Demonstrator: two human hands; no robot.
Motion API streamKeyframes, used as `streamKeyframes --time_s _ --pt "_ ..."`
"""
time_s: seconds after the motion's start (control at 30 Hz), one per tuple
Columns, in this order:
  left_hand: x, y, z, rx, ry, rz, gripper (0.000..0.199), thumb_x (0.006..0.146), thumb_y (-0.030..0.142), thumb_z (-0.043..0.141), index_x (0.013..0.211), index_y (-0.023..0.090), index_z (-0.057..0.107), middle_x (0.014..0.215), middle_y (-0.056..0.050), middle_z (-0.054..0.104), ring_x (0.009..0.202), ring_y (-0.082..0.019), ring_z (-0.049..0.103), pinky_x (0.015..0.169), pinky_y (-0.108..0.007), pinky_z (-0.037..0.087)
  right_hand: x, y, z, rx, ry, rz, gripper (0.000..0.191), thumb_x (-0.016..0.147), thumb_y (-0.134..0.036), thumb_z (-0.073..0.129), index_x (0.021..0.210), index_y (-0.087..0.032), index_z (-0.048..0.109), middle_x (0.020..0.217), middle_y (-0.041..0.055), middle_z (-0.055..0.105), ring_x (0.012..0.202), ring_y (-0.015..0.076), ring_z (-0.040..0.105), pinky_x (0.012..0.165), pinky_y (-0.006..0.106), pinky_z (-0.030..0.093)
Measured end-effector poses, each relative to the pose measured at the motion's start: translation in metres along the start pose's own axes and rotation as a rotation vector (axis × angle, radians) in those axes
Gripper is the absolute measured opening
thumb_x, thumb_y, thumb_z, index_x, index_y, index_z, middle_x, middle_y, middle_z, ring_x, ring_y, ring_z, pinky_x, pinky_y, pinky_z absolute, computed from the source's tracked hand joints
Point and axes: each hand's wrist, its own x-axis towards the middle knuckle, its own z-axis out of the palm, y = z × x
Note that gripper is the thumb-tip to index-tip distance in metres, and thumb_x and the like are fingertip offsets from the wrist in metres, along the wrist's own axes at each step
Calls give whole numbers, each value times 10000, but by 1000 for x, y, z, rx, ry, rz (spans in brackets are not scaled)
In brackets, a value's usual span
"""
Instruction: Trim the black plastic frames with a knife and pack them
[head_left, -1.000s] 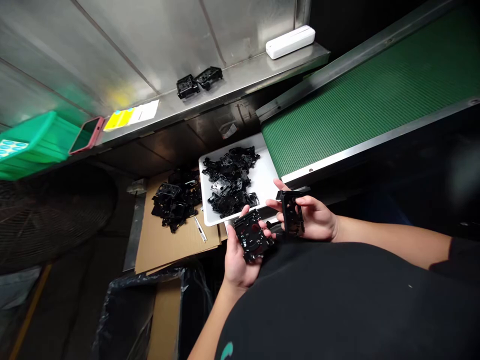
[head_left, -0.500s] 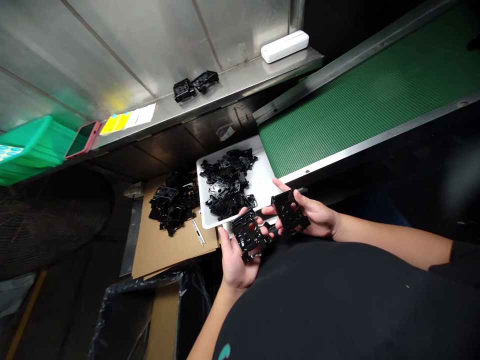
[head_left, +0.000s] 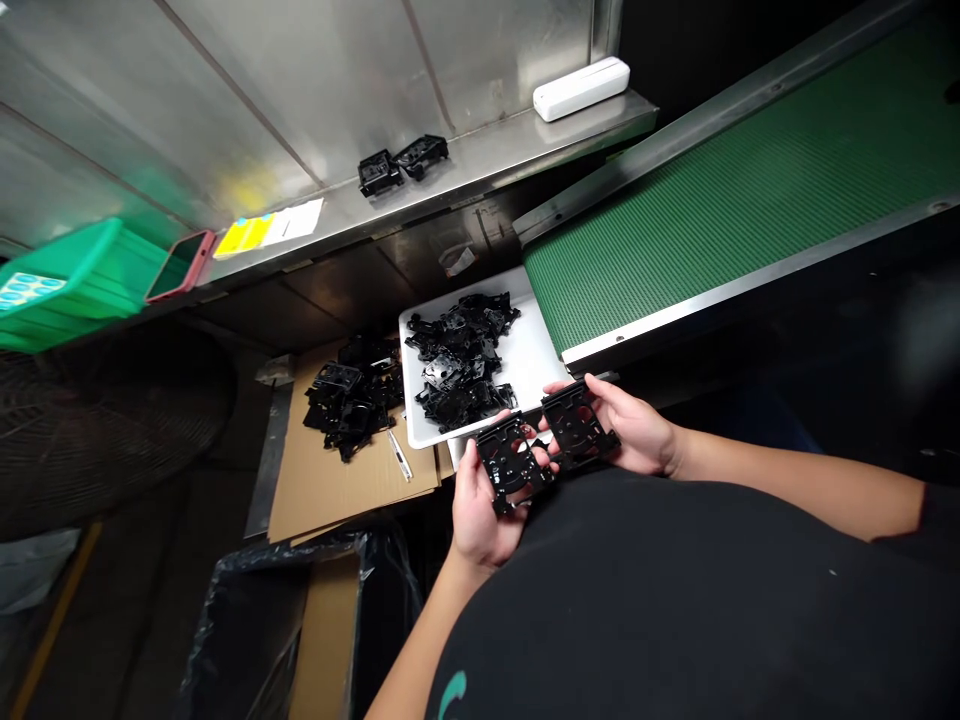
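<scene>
One camera worn on the person's head looks forward and down from close above the chest. Its wide, tilted view takes in the black shirt (head_left: 675,600), the left hand (head_left: 487,520) and right hand (head_left: 634,430) nearby, and the white tray (head_left: 525,370) and green conveyor belt (head_left: 750,200) just beyond.
</scene>
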Motion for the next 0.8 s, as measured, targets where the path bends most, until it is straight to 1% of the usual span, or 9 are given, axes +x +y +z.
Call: streamKeyframes --time_s 0.07,0.23,0.33,0.4,0.47,0.57,0.63,0.7,0.8 --pt "-1 0 1 10 -1 -17 537 1121 488 329 1523 232 578 1086 -137 798 924 -288 808 856 -473 663 0 1 2 -9 4 8 571 1169 -431 175 1508 -177 559 1067 141 828 834 271 831 858 467 658" --pt "-4 -2 0 5 -30 -21 508 1127 480 322 1475 256 616 1016 -92 802 883 -239 800 901 -447 657 0 4 2 -16 -8 22 605 1166 -462 170 1507 -180 582 1075 145 826 818 266 828 841 444 667" --pt "-6 -2 0 1 -26 -21 518 1130 474 294 1456 247 627 1039 -96 807 868 -239 801 881 -447 662 -1 6 1 -18 0 46 611 1164 -482 171 1505 -190 586 1050 137 829 825 265 828 831 425 668" --pt "-8 -2 1 3 -14 -19 525 1134 464 275 1461 243 620 1066 -101 810 855 -236 803 847 -429 664 -1 8 2 -18 6 53 620 1161 -491 162 1505 -194 585 1039 135 830 826 267 828 828 425 669" --pt "-9 -2 0 6 -5 -14 520 1136 459 285 1470 239 616 1053 -97 810 853 -232 807 796 -384 660 -2 8 3 -19 7 42 635 1159 -501 153 1506 -186 582 1043 139 829 827 270 827 838 434 667" --pt "-11 -2 -1 7 10 -13 516 1138 457 302 1479 233 618 962 -80 801 836 -225 810 670 -298 623 -3 9 5 -20 -7 33 646 1159 -511 158 1524 -159 558 1060 152 825 844 274 827 888 455 656" --pt "-12 -2 -3 5 24 -17 512 1138 462 318 1495 240 610 916 -70 793 808 -219 806 594 -265 584 -4 10 6 -15 -17 31 631 1163 -498 173 1533 -149 546 1074 159 822 855 275 828 914 466 649" --pt "-12 -2 -4 4 36 -22 503 1132 472 349 1511 257 601 909 -67 797 796 -216 802 556 -250 556 -4 11 5 -6 -21 26 615 1164 -488 183 1530 -154 547 1080 156 820 857 274 830 913 466 652" --pt "-11 -4 -6 7 53 -30 490 1120 479 405 1533 285 585 973 -75 819 824 -216 801 537 -232 529 -4 12 4 4 -16 35 611 1167 -486 179 1534 -160 543 1062 148 823 861 268 831 896 456 661"
